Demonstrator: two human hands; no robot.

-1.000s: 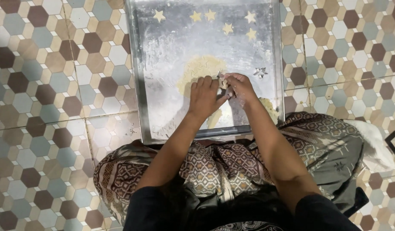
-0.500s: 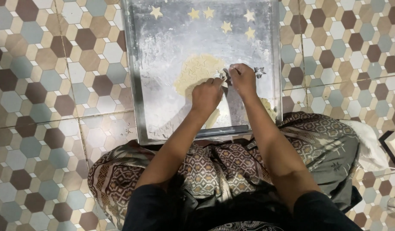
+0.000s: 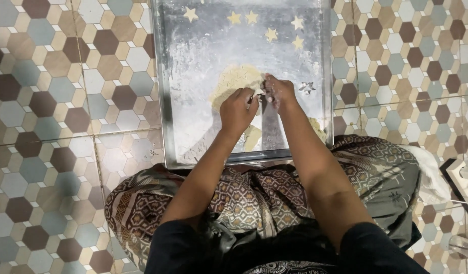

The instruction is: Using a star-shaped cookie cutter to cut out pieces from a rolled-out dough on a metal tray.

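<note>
A floured metal tray (image 3: 165,101) lies on the tiled floor in front of my lap. On it sits a flattened sheet of pale dough (image 3: 234,81) with star-shaped holes cut out. My left hand (image 3: 238,109) and my right hand (image 3: 278,92) meet at the sheet's right edge, fingers pinched together on a small piece of dough. A metal star-shaped cutter (image 3: 307,87) rests on the tray just right of my right hand. Several cut dough stars (image 3: 252,18) lie along the far end of the tray.
A lump of dough scraps (image 3: 318,129) lies near the tray's near right corner. Patterned cloth (image 3: 254,198) covers my lap. Hexagon floor tiles (image 3: 66,101) surround the tray. A white cloth (image 3: 429,172) and a dark-framed object (image 3: 464,182) are at the right.
Both hands have moved a little farther up the tray along the dough sheet, still pinched together. The view has shifted so the tray sits lower in frame.
</note>
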